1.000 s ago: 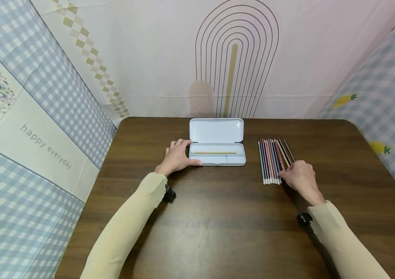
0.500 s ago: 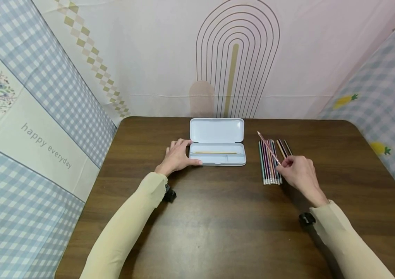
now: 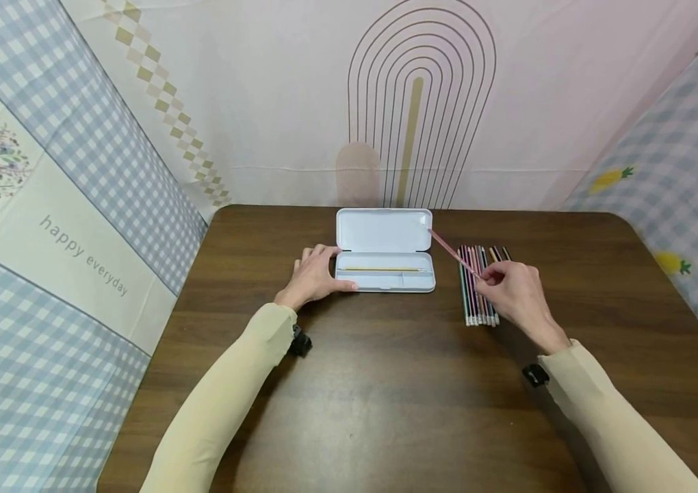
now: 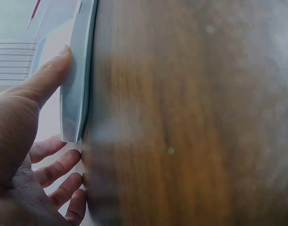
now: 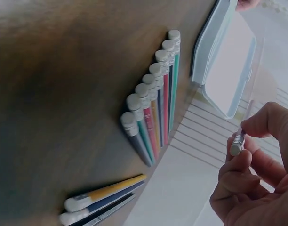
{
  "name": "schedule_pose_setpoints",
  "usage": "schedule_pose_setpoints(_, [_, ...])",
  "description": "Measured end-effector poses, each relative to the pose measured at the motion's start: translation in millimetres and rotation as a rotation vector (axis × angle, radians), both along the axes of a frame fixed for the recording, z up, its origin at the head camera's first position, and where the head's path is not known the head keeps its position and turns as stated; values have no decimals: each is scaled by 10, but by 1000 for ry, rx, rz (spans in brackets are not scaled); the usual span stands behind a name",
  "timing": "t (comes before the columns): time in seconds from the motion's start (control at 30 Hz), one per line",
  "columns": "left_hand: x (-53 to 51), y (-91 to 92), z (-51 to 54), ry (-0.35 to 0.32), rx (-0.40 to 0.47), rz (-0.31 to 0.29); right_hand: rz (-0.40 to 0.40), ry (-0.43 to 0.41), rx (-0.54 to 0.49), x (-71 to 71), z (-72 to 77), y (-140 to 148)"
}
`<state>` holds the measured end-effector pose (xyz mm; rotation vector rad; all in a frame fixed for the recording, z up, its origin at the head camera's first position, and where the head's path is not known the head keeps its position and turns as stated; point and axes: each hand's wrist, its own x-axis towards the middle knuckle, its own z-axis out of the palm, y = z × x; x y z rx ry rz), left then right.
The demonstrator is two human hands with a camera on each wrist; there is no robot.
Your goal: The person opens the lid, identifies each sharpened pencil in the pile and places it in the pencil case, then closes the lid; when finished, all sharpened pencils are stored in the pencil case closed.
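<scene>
A white pencil case lies with its lid up and a yellow pencil in its long rear compartment. My left hand holds its left end, thumb along the front edge and fingers behind, as the left wrist view confirms. My right hand pinches a pink pencil near its eraser end between thumb and fingers. This pencil is in the air, tilted, its tip towards the case's lid. Below it lies a row of several pencils in different colours, eraser ends towards me.
A few separate pencils, among them a yellow one, lie right of the row, partly hidden by my right hand in the head view. Brown wooden table runs in front. Patterned cloth hangs behind and at both sides.
My right hand has picked the pink pencil out of the row, lifted it and moved it left, its tip swinging towards the pencil case. My left hand has stayed on the case.
</scene>
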<state>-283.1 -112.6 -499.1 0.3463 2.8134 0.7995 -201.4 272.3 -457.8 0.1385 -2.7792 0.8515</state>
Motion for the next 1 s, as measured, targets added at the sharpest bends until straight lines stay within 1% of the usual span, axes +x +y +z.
schedule_pose_setpoints(0.2, [-4, -3, 11, -6, 7, 2, 91, -32, 19, -141, 7, -109])
schedule_pose_setpoints(0.37, [-15, -3, 5, -7, 0, -1, 181, -24, 49, -270, -14, -196])
schedule_pose_setpoints(0.5, [-17, -3, 4, -6, 6, 2, 237, -11, 75, -377, -36, -270])
schedule_pose_setpoints(0.7, [-20, 6, 3, 1, 0, 2, 306, -30, 93, -524, -107, -369])
schedule_pose_setpoints(0.83, [-22, 7, 1, 6, -6, -1, 354, -48, 98, -596, -156, -433])
schedule_pose_setpoints(1.0, [-17, 8, -1, 9, -12, -1, 388, -53, 127, -667, -186, -529])
